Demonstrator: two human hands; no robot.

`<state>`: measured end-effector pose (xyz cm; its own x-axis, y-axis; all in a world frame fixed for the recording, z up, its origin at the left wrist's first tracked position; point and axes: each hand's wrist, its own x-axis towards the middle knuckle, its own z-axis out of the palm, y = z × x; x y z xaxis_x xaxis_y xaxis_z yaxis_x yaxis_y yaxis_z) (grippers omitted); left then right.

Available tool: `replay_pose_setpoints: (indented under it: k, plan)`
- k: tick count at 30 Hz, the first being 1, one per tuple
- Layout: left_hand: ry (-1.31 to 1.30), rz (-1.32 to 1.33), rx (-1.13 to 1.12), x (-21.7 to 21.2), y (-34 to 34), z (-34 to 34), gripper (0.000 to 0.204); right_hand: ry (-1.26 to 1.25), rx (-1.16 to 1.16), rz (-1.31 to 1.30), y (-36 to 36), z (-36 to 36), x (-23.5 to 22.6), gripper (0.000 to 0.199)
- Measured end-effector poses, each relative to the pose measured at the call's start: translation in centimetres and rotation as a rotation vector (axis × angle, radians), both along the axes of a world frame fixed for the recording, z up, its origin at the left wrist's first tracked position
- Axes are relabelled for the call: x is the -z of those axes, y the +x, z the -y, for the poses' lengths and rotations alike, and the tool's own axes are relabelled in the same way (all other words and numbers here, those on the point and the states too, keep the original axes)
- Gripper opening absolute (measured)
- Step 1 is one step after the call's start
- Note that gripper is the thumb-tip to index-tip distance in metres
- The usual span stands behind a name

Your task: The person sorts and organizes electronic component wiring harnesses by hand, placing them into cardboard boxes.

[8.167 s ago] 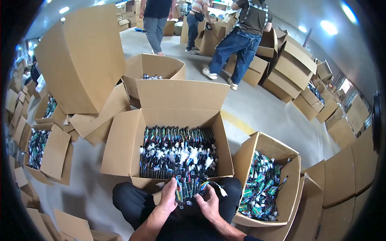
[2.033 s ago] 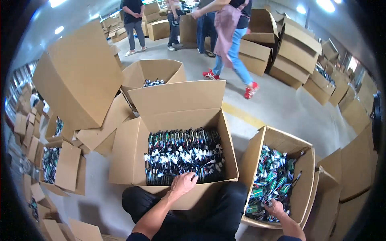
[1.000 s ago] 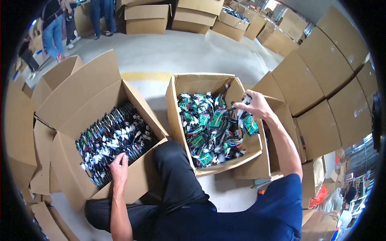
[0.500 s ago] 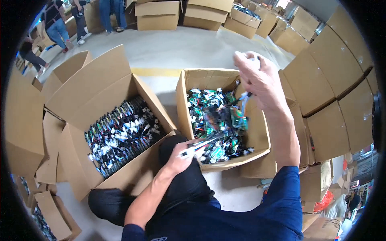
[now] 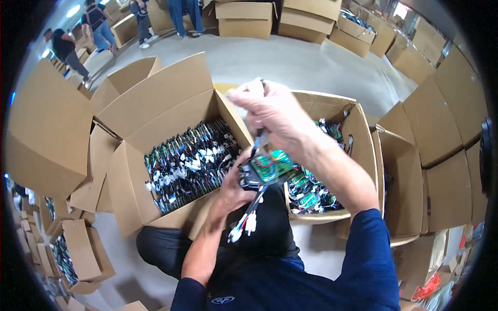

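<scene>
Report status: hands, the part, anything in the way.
Left hand grips green circuit board. Right hand raised above it, pinching its wire. White connectors dangle below. Nothing between hands; open part boxes either side.

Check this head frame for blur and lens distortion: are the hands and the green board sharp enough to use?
Head view: the right hand is smeared by motion blur, fingertips washed pale; the left hand and the green circuit board it holds are softer but readable. Fisheye bending curves the open cardboard box and floor toward a black rim. Lighting is even, with no harsh glare.
</scene>
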<state>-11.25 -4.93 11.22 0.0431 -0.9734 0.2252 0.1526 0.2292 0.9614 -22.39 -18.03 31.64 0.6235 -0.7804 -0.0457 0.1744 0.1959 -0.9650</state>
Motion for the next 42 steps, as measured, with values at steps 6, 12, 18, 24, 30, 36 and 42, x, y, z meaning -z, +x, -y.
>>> replay_pose_setpoints:
  k: [6,12,18,24,30,36,42]
  plan:
    - [0.034,-0.739,-0.008,0.6,-3.0,-0.8,0.097,-0.134,-0.181,-0.133,5.0,-0.4,4.5,0.047]
    - [0.100,-0.539,-0.405,2.7,0.1,-3.4,0.067,-0.873,-0.202,-0.269,-0.5,-6.9,11.7,0.044]
    - [0.239,-1.178,-0.217,6.6,4.5,-8.3,0.072,0.104,0.297,0.056,3.2,-9.1,18.7,0.036]
    - [0.220,-1.021,-0.691,3.9,4.8,-8.6,0.055,-0.307,0.153,-0.199,4.6,-15.4,18.1,0.037]
    - [0.250,-0.425,-1.030,4.3,4.9,-8.8,0.043,-0.273,0.006,-0.247,4.5,-18.5,17.5,0.069]
    - [0.009,-1.021,-0.283,2.5,3.6,-9.9,0.105,-0.957,0.094,-0.414,3.0,-17.0,15.6,0.081]
    - [0.288,-0.883,-0.360,4.2,2.0,-7.2,0.089,-0.745,0.301,-0.482,-5.6,-8.5,16.4,0.068]
